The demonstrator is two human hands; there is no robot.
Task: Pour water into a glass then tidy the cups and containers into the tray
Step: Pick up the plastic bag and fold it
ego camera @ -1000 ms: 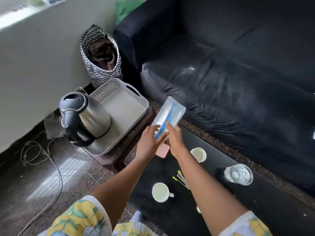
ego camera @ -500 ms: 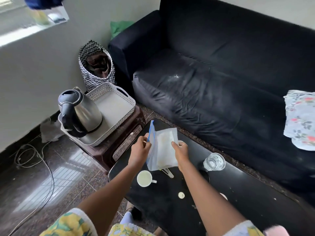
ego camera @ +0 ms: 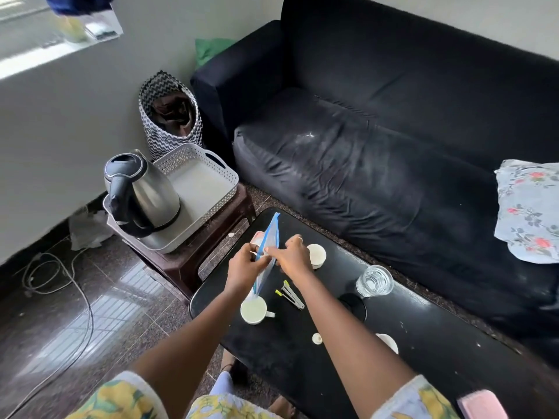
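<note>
Above the black table (ego camera: 272,355), my left hand (ego camera: 245,264) and my right hand (ego camera: 292,255) both pinch a clear zip bag (ego camera: 270,237) with a blue seal, held edge-on. A white mug (ego camera: 254,309) stands just below the bag. A second white cup (ego camera: 316,255) sits beyond my right hand. A glass of water (ego camera: 374,281) stands to the right. The white perforated tray (ego camera: 205,182) rests on a brown stool, with a steel kettle (ego camera: 142,192) in its near end.
Small clips (ego camera: 292,294) and a little white lid (ego camera: 317,338) lie on the table, plus a black round lid (ego camera: 352,305) and another white cup (ego camera: 388,343). A black sofa (ego camera: 378,131) runs behind. A patterned basket (ego camera: 171,116) and loose cable (ego camera: 60,282) occupy the floor.
The bag has turned from flat-on to edge-on and my hands have come closer together on it. The camera has tilted slightly, showing more of the sofa.
</note>
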